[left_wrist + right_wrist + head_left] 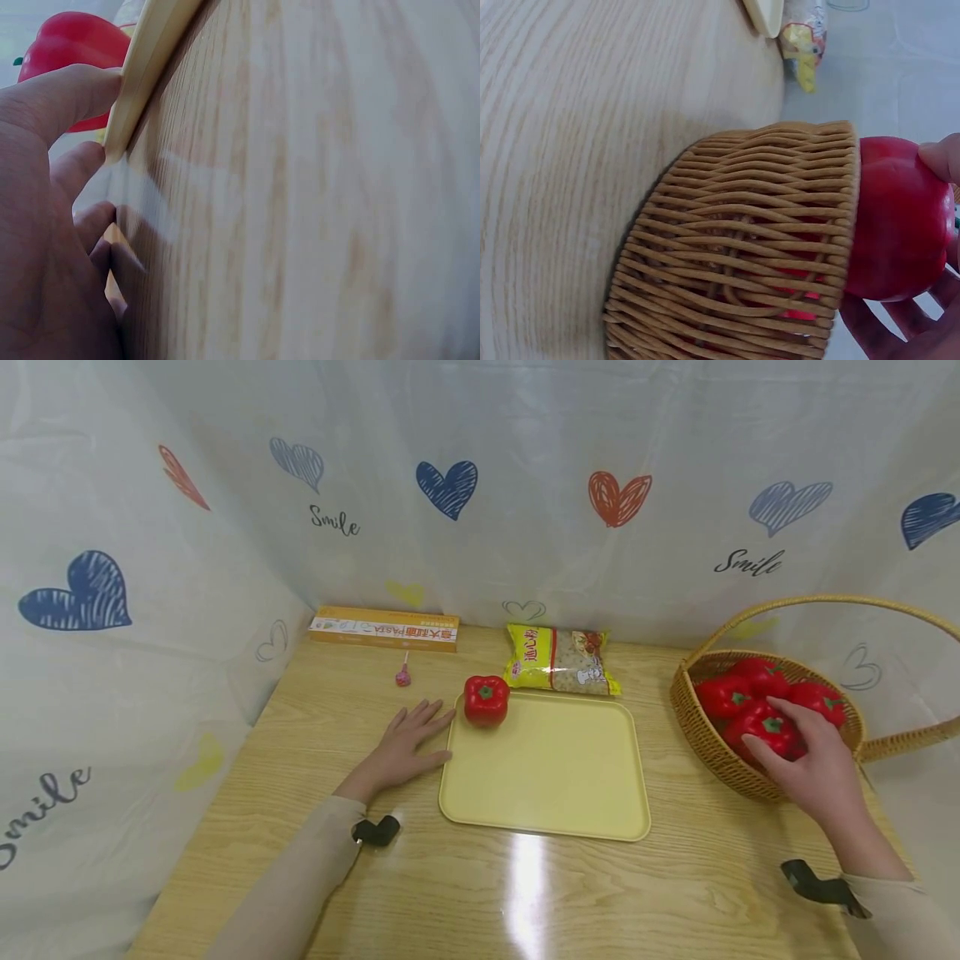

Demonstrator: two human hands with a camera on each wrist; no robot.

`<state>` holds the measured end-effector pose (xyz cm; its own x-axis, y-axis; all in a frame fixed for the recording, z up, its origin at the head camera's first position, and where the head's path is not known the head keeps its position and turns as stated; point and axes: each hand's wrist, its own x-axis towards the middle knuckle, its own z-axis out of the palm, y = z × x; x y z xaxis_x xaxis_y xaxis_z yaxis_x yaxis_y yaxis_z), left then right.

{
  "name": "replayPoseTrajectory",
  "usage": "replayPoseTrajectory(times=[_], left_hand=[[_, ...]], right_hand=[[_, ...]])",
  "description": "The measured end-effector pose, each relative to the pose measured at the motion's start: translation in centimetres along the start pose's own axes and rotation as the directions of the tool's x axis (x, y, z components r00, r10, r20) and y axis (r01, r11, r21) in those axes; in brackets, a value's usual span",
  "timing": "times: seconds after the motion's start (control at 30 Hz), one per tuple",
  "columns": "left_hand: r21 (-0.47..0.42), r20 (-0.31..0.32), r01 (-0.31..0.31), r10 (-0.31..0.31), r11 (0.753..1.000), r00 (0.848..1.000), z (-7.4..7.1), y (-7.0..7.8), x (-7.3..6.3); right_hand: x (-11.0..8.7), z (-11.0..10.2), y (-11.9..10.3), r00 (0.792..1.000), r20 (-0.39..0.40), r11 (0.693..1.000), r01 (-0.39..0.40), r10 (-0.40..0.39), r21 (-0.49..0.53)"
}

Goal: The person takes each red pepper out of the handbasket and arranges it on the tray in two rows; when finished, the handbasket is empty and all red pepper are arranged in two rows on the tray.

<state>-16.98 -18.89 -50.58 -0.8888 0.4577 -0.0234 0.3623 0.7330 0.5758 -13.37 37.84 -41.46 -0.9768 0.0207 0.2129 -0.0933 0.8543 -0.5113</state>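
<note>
My right hand grips a red bell pepper at the near side of a wicker basket. In the right wrist view the thumb lies on one side of that pepper and the fingers curl round the other. Several more red peppers sit behind it in the basket. On the left, my left hand rests on the table with fingers spread, its thumb and fingertips at the left edge of a yellow tray. One red pepper stands in the tray's far left corner.
Behind the tray lies a yellow bag of pasta. A long orange pasta box is at the back left, with a lollipop in front of it. The basket's tall handle arches toward the right. A curtain printed with hearts encloses the table.
</note>
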Motion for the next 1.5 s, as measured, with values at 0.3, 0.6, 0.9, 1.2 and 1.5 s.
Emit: replayPoseTrajectory(times=[0.3,0.6,0.9,1.2,1.5], left_hand=[[-0.015,-0.013,-0.012,0.011,1.000,1.000,-0.3,0.4,-0.2],[-0.024,-0.019,-0.011,0.011,1.000,1.000,-0.4,0.5,-0.2],[-0.024,-0.021,-0.012,0.012,1.000,1.000,-0.3,0.5,-0.2],[-0.030,-0.019,-0.012,0.012,0.999,1.000,-0.2,0.4,-0.1],[-0.032,-0.019,-0.011,0.010,0.999,1.000,-0.1,0.3,-0.1]], right_hand=[[-0.1,-0.8,-1.3,0.998,-0.038,0.999,0.046,-0.045,0.019],[-0.3,-1.4,-2.4,0.996,-0.040,0.997,0.079,-0.078,0.021],[-0.5,-1.1,-4.2,0.993,-0.001,0.991,0.120,-0.120,0.052],[-0.9,0.2,-5.1,0.990,0.029,0.988,0.137,-0.140,0.075],[-1.1,2.2,-5.5,0.980,0.045,0.979,0.191,-0.195,0.077]])
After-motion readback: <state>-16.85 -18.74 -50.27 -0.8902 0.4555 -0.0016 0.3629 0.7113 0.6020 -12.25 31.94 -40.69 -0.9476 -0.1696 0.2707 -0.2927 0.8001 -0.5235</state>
